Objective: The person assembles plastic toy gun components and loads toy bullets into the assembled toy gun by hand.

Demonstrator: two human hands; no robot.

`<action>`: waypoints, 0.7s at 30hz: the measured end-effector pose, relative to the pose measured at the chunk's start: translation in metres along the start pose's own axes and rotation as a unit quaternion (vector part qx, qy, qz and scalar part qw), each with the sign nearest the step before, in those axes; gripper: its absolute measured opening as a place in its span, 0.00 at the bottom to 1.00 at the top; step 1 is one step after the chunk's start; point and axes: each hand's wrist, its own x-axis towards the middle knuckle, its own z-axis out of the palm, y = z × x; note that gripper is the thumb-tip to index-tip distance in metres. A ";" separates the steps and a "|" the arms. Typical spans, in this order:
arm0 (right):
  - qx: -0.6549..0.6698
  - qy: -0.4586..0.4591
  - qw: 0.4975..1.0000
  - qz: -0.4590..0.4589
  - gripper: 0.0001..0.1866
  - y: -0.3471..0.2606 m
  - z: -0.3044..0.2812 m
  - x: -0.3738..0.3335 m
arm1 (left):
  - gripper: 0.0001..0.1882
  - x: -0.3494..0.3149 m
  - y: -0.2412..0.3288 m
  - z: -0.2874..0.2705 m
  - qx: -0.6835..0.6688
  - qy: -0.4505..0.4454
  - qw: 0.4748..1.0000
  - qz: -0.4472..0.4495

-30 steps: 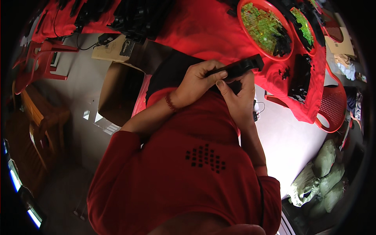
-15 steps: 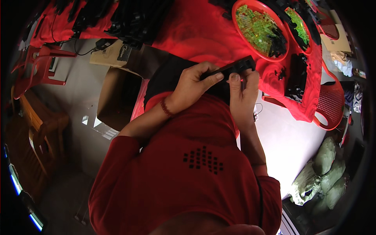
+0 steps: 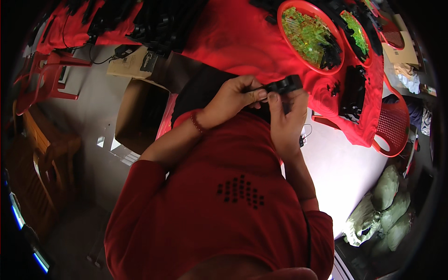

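Between my two hands, above my lap and close to the table edge, is a long black plastic piece (image 3: 283, 85) with a bulky end. My left hand (image 3: 236, 96) grips its narrower part, thumb laid along it. The thumb and fingers of my right hand (image 3: 288, 109) close on the bulky end from the near side. Its fingers are slightly blurred, and I cannot make out any smaller part in them. Beyond the hands, on the red tablecloth (image 3: 233, 42), sits a red bowl (image 3: 280, 23) of yellow-green translucent pieces (image 3: 303, 37) and black pieces (image 3: 330, 53).
A second red bowl (image 3: 371, 59) stands to the right, near small black parts (image 3: 353, 95). Black pieces (image 3: 158, 23) pile up at the far left of the table. An open cardboard box (image 3: 140, 116) is on the floor at left. Red chairs (image 3: 392, 121) and pale sacks (image 3: 387, 186) lie right.
The black piece has turned in my hands, its bulky end now slightly lower and showing another side. My right fingers have shifted around that end.
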 end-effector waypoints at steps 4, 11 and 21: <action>0.065 -0.009 0.995 0.077 0.12 -0.006 -0.003 0.016 | 0.11 0.008 0.011 -0.009 0.071 -0.026 0.996 -0.043; 0.117 -0.023 0.986 0.119 0.13 -0.006 -0.009 0.020 | 0.09 0.007 0.023 -0.013 0.143 -0.050 0.987 -0.045; 0.116 -0.018 0.977 0.179 0.15 0.006 -0.009 0.011 | 0.08 0.012 0.026 -0.018 0.255 -0.025 0.966 -0.022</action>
